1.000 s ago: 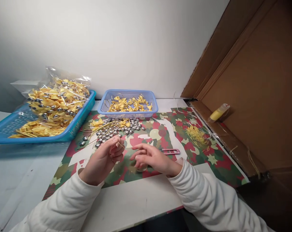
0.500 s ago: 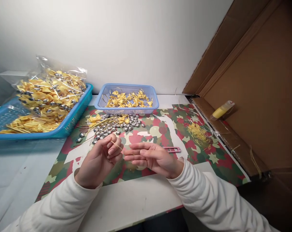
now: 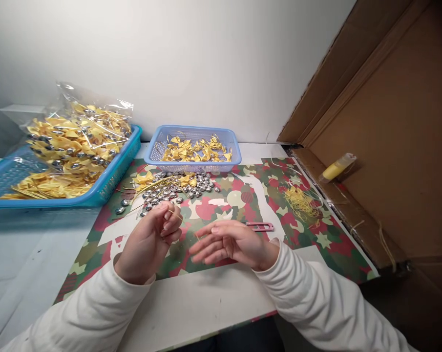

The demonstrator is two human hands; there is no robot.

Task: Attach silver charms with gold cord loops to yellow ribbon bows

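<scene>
The left hand (image 3: pixel 147 244) has its grip clamped on a thin yellow cord (image 3: pixel 176 214), while the right hand (image 3: pixel 233 243), its grip apart, hovers near pink snips (image 3: pixel 271 227).

The left grip (image 3: pixel 147 244) is curled in a pinch, the right grip (image 3: pixel 231 243) loosely spread toward it.

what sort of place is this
Probably a craft work area, perhaps a small workshop: it has a heap of shiny silver balls, a basket of yellow bows and a tangle of yellow thread.
</scene>
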